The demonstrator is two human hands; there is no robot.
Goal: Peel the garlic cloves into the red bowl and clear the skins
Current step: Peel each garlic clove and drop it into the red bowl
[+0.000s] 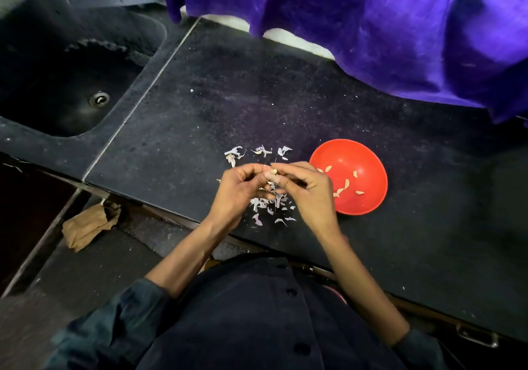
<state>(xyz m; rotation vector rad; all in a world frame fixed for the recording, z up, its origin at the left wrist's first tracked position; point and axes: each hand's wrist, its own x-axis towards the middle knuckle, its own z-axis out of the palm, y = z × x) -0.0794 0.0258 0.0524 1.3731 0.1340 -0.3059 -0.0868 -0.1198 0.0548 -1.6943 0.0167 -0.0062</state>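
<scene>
Above papery skins (268,206), both hands pinching garlic clove (273,172), round red bowl (368,152)

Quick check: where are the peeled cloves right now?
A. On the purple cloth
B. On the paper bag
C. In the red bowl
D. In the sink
C: several pale cloves lie inside the red bowl, while both hands, left hand and right hand, work one more clove above the skins.

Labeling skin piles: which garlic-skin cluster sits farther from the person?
The garlic-skin cluster on the countertop beyond both hands; the other skin pile lies under the hands near the counter edge.
</scene>
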